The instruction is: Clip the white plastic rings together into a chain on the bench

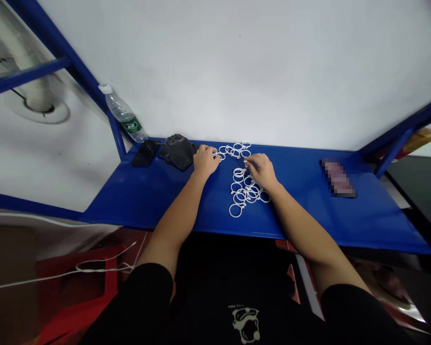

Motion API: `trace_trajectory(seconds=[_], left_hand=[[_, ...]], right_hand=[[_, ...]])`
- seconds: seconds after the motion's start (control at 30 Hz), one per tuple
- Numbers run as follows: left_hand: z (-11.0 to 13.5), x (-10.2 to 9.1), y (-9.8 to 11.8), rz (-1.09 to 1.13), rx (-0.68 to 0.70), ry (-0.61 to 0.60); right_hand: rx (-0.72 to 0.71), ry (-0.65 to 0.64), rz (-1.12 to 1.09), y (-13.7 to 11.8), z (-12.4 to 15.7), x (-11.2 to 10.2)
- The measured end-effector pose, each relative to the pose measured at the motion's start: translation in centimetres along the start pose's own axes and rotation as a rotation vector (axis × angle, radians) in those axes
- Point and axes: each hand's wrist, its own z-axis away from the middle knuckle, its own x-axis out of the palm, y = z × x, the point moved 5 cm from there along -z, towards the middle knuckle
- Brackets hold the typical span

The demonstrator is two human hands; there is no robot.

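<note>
Several white plastic rings [244, 190] lie scattered and linked on the blue shelf [158, 191]. A second small cluster of white rings [237, 149] lies further back near the wall. My left hand [204, 161] rests on the shelf with fingers curled, its fingertips touching the rings of the back cluster. My right hand [261, 170] lies over the upper part of the front pile, fingers bent and pinching a ring at its fingertips.
A crumpled black bag [177, 150] and a dark phone [145, 153] lie left of my left hand. A plastic water bottle [124, 115] leans in the back left corner. Another phone [338, 178] lies at the right. A red stool [77, 282] with a white cable stands below left.
</note>
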Motion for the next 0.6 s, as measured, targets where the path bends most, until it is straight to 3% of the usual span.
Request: trace_trajectory(seconds=[0.17,0.33,0.6], left_hand=[[0.1,1.9,-0.5,0.043,0.084,-0.042],[0.1,2.3,0.0,0.061,0.161,-0.098],[0.5,1.9,1.5,-0.004,0.211,-0.160]], right_hand=[[-0.040,-0.154,-0.038,-0.7,0.1,1.0],[-0.096,-0.292,-0.099,-1.6,0.2,1.7],[-0.093,-0.309,-0.101,-2.1,0.0,1.5]])
